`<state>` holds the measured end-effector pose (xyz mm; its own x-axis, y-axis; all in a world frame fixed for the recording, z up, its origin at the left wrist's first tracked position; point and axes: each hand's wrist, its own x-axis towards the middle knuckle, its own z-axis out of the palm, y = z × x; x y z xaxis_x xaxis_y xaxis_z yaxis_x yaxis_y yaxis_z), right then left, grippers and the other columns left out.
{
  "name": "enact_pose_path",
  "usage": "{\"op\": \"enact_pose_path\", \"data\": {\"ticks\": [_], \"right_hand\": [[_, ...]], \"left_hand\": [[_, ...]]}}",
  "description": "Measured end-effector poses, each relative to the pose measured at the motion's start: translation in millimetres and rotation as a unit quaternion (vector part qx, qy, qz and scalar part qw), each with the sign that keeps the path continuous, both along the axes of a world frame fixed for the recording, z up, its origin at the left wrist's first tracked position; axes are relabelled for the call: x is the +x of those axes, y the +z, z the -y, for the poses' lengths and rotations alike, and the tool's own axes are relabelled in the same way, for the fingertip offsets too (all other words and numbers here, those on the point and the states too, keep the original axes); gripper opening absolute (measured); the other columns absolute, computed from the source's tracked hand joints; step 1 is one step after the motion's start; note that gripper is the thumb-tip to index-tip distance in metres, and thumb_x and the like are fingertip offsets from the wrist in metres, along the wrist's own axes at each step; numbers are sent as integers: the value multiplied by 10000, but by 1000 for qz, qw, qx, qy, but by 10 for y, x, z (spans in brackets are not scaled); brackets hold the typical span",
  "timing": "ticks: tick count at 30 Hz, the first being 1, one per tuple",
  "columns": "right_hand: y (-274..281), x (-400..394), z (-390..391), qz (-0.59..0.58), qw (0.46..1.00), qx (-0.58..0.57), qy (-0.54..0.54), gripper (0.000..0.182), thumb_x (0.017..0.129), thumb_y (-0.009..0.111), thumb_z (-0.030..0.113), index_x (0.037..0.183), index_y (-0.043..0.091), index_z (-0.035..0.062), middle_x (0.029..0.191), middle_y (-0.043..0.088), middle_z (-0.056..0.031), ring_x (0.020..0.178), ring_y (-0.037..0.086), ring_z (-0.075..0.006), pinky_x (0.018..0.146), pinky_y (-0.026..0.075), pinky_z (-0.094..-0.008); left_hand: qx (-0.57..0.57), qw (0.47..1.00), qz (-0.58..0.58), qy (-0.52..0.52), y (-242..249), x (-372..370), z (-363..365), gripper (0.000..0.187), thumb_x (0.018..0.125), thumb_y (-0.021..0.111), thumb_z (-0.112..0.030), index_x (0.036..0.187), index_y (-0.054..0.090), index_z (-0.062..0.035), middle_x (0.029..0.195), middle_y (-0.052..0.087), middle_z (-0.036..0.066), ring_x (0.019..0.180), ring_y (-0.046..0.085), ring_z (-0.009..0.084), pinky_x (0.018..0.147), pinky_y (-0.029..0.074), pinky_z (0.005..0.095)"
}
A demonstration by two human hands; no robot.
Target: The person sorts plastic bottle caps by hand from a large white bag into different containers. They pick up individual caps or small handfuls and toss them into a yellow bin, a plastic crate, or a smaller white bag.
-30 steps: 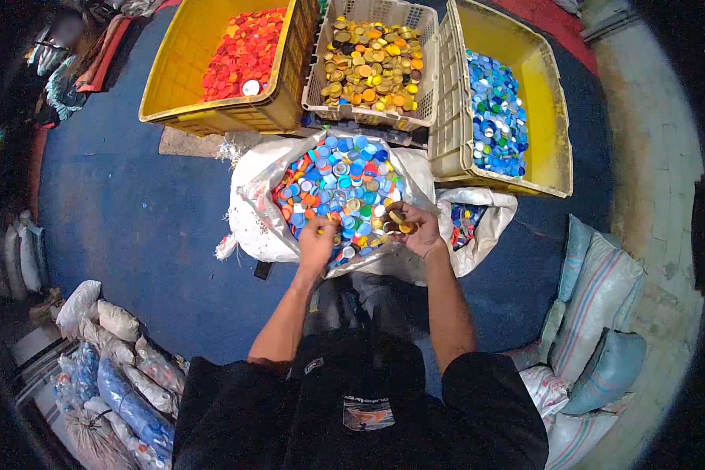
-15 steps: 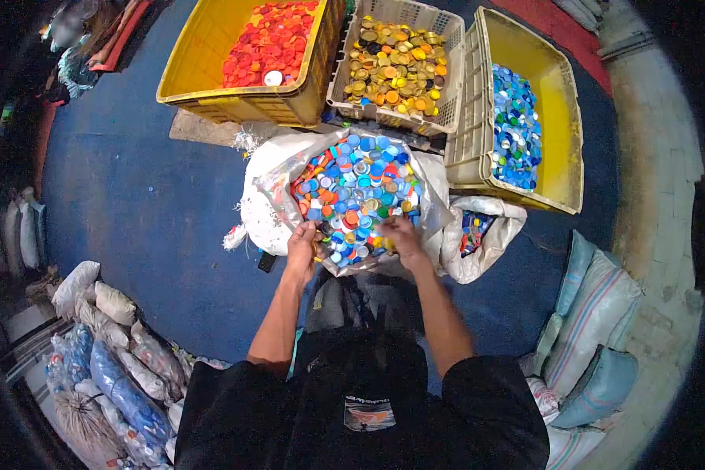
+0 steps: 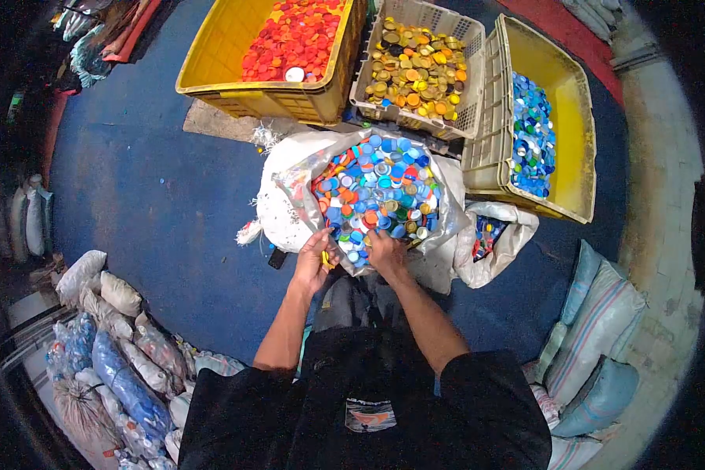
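Note:
Mixed bottle caps (image 3: 376, 184), mostly blue with some orange, white, green and gold, fill an open white sack (image 3: 286, 200) in front of me. At the sack's near left edge, my left hand (image 3: 315, 265) is closed on yellow bottle caps (image 3: 327, 259), palm partly turned up. My right hand (image 3: 388, 255) reaches over the near rim, its fingers curled down among the mixed caps. Its fingertips are pressed together at the pile; what they grip is partly hidden and I cannot make it out.
Beyond the sack stand a yellow crate (image 3: 258, 98) of red caps, a pale crate (image 3: 360, 98) of yellow and gold caps, and a tilted yellow crate (image 3: 572, 157) of blue caps. A smaller sack (image 3: 517, 215) sits right. Filled bags (image 3: 125, 368) and sacks (image 3: 591, 337) flank me.
My right hand has moved left and closer to my left hand, down to the caps. My left hand has turned, showing yellow caps in it. The whole view has shifted slightly.

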<state>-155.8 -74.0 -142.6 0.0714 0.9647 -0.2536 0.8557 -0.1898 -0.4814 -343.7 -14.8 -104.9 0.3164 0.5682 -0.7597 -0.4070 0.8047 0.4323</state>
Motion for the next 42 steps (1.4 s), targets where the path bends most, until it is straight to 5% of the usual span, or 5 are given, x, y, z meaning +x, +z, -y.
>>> {"op": "enact_pose_path", "data": {"ticks": [13, 20, 24, 28, 42], "right_hand": [[-135, 226, 180, -233, 961, 24, -151, 252, 755, 738, 180, 910, 598, 38, 882, 658, -158, 726, 657, -291, 657, 522, -365], [167, 595, 420, -680, 632, -47, -368, 259, 815, 640, 153, 1034, 625, 17, 968, 651, -78, 720, 625, -149, 719, 489, -252], [279, 868, 650, -758, 551, -93, -338, 358, 846, 551, 265, 1102, 600, 20, 904, 622, -79, 662, 611, -179, 551, 491, -286], [413, 942, 791, -775, 488, -93, -392, 389, 849, 530, 301, 1113, 584, 20, 875, 613, -106, 583, 588, -184, 470, 476, -309], [342, 1083, 1116, -759, 545, -117, -336, 345, 876, 501, 276, 1065, 564, -5, 891, 585, -120, 672, 593, -226, 572, 497, -346]], "left_hand": [[123, 966, -191, -127, -4, 476, -111, 153, 866, 648, -116, 968, 658, -2, 826, 650, 42, 737, 593, 121, 671, 469, 236], [351, 845, -331, -229, -250, 1123, -279, 200, 768, 729, -144, 899, 699, 4, 672, 615, 70, 595, 536, 94, 550, 420, 257], [508, 663, -450, -317, -125, 1579, -453, 283, 730, 757, -223, 935, 703, -35, 776, 637, 195, 786, 634, 333, 687, 492, 413], [481, 627, -487, -370, -171, 1907, -494, 389, 737, 747, -310, 994, 682, -26, 995, 604, 256, 915, 611, 393, 781, 493, 456], [389, 665, -511, -381, -398, 2216, -544, 387, 746, 726, -379, 921, 669, -38, 832, 657, 184, 779, 634, 351, 716, 511, 429]]}}
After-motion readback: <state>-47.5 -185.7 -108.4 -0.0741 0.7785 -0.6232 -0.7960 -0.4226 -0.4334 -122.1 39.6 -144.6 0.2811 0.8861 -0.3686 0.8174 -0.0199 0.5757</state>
